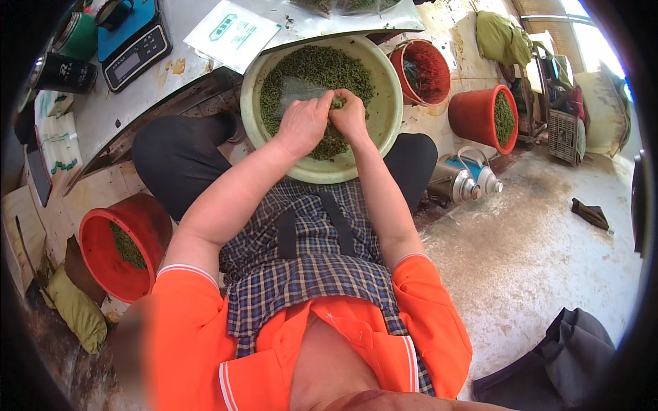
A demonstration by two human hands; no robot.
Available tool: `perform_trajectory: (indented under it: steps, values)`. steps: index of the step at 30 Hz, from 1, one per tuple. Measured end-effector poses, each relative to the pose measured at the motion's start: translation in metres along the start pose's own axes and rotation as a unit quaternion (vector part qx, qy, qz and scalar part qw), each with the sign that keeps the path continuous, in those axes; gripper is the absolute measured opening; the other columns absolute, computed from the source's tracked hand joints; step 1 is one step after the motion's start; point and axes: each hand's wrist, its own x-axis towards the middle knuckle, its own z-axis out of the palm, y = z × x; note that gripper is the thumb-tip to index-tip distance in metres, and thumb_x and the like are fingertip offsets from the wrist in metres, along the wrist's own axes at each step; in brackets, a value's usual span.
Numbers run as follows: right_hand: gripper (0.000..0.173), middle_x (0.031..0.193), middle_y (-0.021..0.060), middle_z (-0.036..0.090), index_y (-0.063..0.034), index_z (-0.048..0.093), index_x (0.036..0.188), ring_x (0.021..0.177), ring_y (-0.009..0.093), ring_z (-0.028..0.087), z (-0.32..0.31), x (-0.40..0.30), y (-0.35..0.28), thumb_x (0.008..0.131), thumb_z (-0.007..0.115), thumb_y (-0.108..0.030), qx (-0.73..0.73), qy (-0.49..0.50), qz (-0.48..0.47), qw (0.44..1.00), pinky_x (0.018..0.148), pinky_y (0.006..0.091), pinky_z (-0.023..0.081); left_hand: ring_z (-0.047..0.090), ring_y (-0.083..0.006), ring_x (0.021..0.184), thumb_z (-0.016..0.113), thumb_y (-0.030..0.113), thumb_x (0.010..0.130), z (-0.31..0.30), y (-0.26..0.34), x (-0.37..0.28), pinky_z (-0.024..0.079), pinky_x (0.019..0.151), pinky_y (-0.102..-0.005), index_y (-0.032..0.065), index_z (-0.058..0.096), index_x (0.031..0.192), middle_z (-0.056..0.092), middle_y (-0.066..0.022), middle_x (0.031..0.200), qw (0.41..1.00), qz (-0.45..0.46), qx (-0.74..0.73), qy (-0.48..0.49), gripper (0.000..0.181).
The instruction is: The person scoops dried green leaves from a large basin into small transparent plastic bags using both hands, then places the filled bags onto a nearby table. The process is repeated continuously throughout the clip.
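Observation:
A pale green plastic basin (pixel 393 108) rests between my knees, with many small green peppercorn-like berries (pixel 329 64) in it. Over its middle my left hand (pixel 303 123) and my right hand (pixel 350 113) meet at the fingertips. A clear plastic bag (pixel 303 92) lies over the berries and runs to my left hand, whose fingers pinch it at the opening. A small clump of green berries (pixel 337 102) shows between the hands, beside the right thumb and fingers. The palms are hidden.
A metal table (pixel 190 85) ahead holds a digital scale (pixel 136 61), printed plastic bags (pixel 234 36) and a black cup (pixel 67 73). Red buckets stand at left (pixel 90 257), ahead right (pixel 447 77) and right (pixel 457 115). Vacuum flasks (pixel 460 182) lie near my right knee.

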Motion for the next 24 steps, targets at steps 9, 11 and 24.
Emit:
perform_trajectory:
  steps: [9,11,24]
  values:
    - [0.057,0.104,0.0077,0.067,0.0034,0.046,0.139,0.086,0.021,0.066,-0.018,0.002,0.006,0.086,0.066,-0.006,0.253,-0.143,0.149,0.945,0.072,0.0353,0.055,0.063,-0.0366,0.086,0.052,0.002,0.086,0.012,-0.007,-0.001,0.051,0.073,-0.0476,0.0055,0.049,0.134,0.062,-0.0158,0.095,0.999,0.036,-0.001,0.026,0.048]
    - [0.055,0.105,0.0083,0.067,0.0053,0.046,0.137,0.087,0.022,0.066,0.001,0.003,0.029,0.087,0.065,-0.006,0.074,-0.054,0.077,0.993,0.072,0.0344,0.056,0.062,-0.0363,0.081,0.053,0.002,0.085,0.011,0.007,-0.006,0.050,0.070,-0.0475,0.0065,0.050,0.134,0.061,-0.0149,0.090,0.997,0.068,0.004,0.031,0.049]
    - [0.034,0.094,0.0142,0.070,0.0038,0.064,0.111,0.074,0.021,0.069,-0.020,-0.016,-0.011,0.080,0.069,-0.008,0.029,-0.075,0.119,0.990,0.058,0.0292,0.057,0.062,-0.0357,0.087,0.054,0.003,0.089,0.006,0.008,-0.003,0.050,0.076,-0.0448,0.0112,0.062,0.123,0.061,-0.0171,0.090,0.985,0.007,-0.170,-0.025,0.036]
